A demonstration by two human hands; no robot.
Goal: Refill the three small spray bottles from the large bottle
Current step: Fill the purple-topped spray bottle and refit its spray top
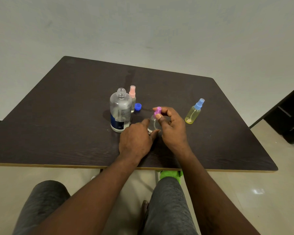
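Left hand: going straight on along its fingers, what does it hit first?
The left hand meets the purple-capped spray bottle at once: its fingers grip it. Just beyond, probably, the right hand, pinching the cap.

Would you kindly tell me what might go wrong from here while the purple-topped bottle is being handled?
1. The large bottle stands uncapped close beside the left hand; a knock could tip it and spill it.
2. The left hand holds the small clear bottle only near its base while the right hand pinches the purple top; the bottle might slip or tilt and leak.
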